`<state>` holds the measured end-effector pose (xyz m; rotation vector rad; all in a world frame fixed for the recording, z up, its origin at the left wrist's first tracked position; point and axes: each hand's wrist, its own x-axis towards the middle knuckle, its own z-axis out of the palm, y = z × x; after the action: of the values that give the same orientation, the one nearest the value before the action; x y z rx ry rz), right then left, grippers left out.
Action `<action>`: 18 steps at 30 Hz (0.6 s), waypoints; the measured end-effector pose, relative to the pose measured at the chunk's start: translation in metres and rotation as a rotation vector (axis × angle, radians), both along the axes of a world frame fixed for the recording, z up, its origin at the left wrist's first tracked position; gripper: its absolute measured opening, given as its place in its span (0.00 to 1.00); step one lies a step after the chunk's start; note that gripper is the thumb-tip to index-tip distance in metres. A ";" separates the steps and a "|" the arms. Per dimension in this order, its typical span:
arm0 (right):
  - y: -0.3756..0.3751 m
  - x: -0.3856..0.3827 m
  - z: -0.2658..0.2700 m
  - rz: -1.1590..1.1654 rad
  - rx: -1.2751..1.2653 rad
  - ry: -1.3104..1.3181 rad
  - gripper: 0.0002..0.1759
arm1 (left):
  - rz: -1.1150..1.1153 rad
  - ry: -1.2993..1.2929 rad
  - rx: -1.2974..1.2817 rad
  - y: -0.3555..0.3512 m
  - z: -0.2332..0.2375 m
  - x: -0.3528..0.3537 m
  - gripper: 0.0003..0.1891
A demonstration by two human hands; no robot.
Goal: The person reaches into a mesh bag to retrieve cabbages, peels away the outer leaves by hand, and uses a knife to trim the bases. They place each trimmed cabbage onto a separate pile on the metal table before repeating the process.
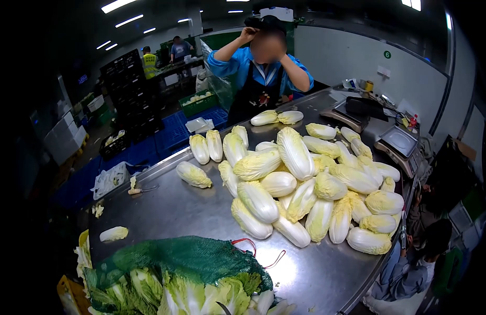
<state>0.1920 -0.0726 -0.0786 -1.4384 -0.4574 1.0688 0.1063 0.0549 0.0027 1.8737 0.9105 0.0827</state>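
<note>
Neither of my hands shows in the head view. Closest to me, at the bottom edge, a green mesh bag (190, 257) lies on the steel table (164, 210), with leafy Chinese cabbages (201, 296) partly inside it. A dark curved sliver (223, 307) crosses the leaves; what it is I cannot make out. Beyond the bag, a large heap of trimmed Chinese cabbages (295, 152) covers the right half of the table. One trimmed cabbage (194, 174) rests apart on the left, and a small pale cabbage piece (114, 234) lies nearer the left edge.
Across the table a person (264, 68) in blue raises both hands to cap and face. A wooden-handled tool (140, 191) lies near the left edge. Weighing scales (398, 144) stand at the far right. Black crates (125, 94) are stacked behind; another person (411, 273) is at lower right.
</note>
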 end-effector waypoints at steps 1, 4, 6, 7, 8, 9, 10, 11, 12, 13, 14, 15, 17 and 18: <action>-0.001 -0.001 0.000 -0.002 -0.002 -0.002 0.26 | -0.001 -0.001 -0.002 -0.001 -0.001 -0.001 0.38; 0.000 -0.004 0.002 -0.002 -0.003 -0.016 0.26 | -0.001 -0.006 -0.009 -0.001 -0.002 -0.005 0.38; 0.000 -0.007 0.003 -0.008 -0.003 -0.027 0.26 | -0.002 -0.010 -0.008 -0.003 -0.002 -0.007 0.38; 0.000 -0.008 0.004 -0.004 -0.002 -0.034 0.26 | -0.002 -0.014 -0.009 -0.003 -0.002 -0.009 0.38; 0.000 -0.009 0.005 -0.004 -0.004 -0.041 0.26 | 0.002 -0.017 -0.009 -0.004 -0.002 -0.011 0.38; -0.001 -0.011 0.008 -0.004 -0.002 -0.049 0.26 | 0.006 -0.018 -0.012 -0.005 -0.002 -0.013 0.38; -0.001 -0.012 0.009 -0.005 0.002 -0.056 0.26 | 0.009 -0.021 -0.013 -0.006 -0.002 -0.015 0.38; 0.000 -0.016 0.008 -0.007 0.009 -0.076 0.26 | 0.010 -0.037 0.017 -0.005 0.005 -0.016 0.38; 0.000 -0.019 -0.002 0.008 0.018 -0.075 0.26 | 0.011 -0.044 0.021 -0.004 0.006 -0.014 0.38; 0.000 -0.021 -0.020 0.028 -0.016 -0.085 0.26 | 0.008 -0.038 -0.003 -0.004 0.003 -0.011 0.38; 0.000 -0.020 -0.020 0.049 -0.052 -0.092 0.26 | 0.015 -0.036 -0.009 -0.005 0.001 -0.014 0.38; -0.003 -0.019 -0.018 0.065 -0.047 -0.085 0.26 | 0.014 -0.029 -0.010 -0.006 -0.002 -0.017 0.38; -0.002 -0.008 0.013 0.112 0.129 0.486 0.30 | 0.028 -0.030 0.015 -0.007 0.002 -0.021 0.38; 0.001 -0.013 0.005 0.044 0.261 0.310 0.29 | 0.025 -0.019 -0.008 -0.006 0.000 -0.018 0.38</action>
<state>0.1785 -0.0711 -0.0732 -1.0163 -0.3891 1.1965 0.0886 0.0485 0.0031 1.8514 0.9207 0.1118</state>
